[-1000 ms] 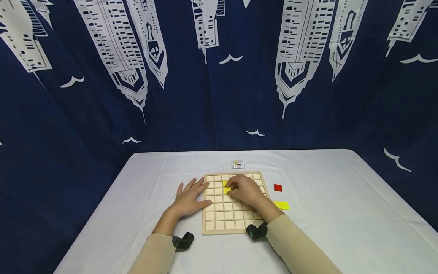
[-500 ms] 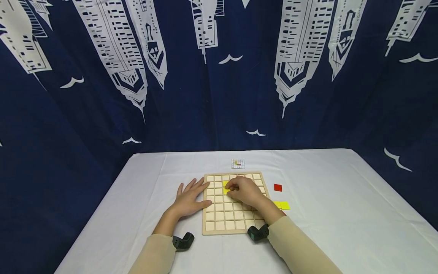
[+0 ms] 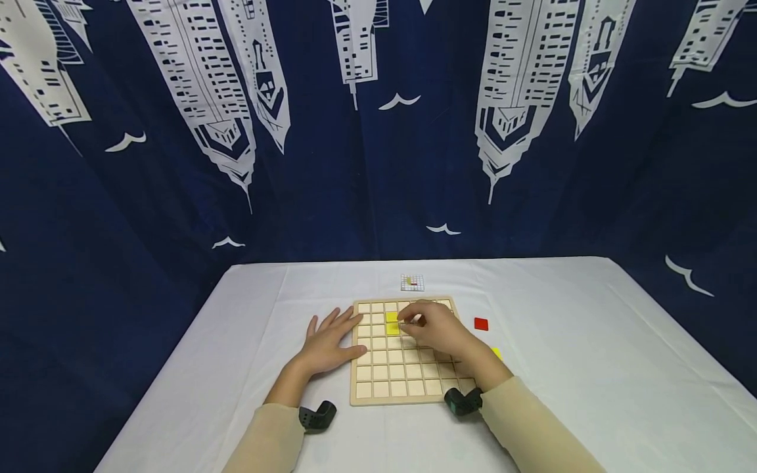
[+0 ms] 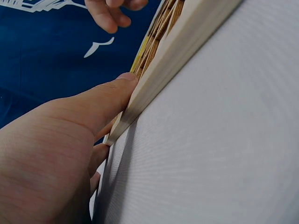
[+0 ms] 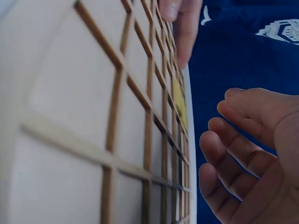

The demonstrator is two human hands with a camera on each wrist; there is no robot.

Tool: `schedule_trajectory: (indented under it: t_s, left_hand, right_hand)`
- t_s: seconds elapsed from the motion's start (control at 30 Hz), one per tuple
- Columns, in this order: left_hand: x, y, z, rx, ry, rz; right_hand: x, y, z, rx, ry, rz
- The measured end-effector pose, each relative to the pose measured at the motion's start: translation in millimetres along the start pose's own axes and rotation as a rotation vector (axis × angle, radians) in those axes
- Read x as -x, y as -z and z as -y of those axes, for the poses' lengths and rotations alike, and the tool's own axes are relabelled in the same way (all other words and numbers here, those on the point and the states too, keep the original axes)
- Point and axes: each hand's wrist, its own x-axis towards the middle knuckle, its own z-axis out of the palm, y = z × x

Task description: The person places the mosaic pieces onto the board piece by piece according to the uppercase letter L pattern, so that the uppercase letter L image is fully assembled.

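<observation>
Two yellow square tiles (image 3: 393,328) lie in adjoining cells of the wooden grid board (image 3: 378,390), one behind the other. Just right of them, my right hand (image 3: 434,325) hovers over the board with bent, relaxed fingers and nothing in its grasp; the right wrist view shows it apart from the yellow tiles (image 5: 179,100). My left hand (image 3: 325,345) rests spread at the board's left edge. In the left wrist view its thumb (image 4: 110,100) touches the rim of the board (image 4: 154,77).
A red tile (image 3: 481,324) lies on the white tablecloth (image 3: 591,368) right of the board. Nearer, a yellow tile (image 3: 497,353) peeks out from behind the right forearm. Behind the board lies a small printed grid card (image 3: 412,283). A dark blue curtain (image 3: 367,177) hangs behind the table.
My right hand has come away from the two yellow tiles and shifted slightly right, exposing them in their cells. Its forearm now covers more of the yellow at the right. My left hand stays put.
</observation>
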Motion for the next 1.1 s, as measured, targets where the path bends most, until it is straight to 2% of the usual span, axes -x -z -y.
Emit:
schedule_trajectory:
  t_s: [0.43,0.73,1.1]
  left_hand:
    - [0.1,-0.7,0.3,0.007,-0.004,-0.005]
    - [-0.7,-0.4,0.4,0.008,-0.011,-0.008]
    - [0.2,0.5,0.5,-0.001,-0.008,-0.007]
  right_hand:
    - [18,27,-9,0.012,0.007,-0.076]
    - [30,41,-24,-0.012,-0.045,-0.108]
    - [43,54,-44,0.014,-0.136,-0.121]
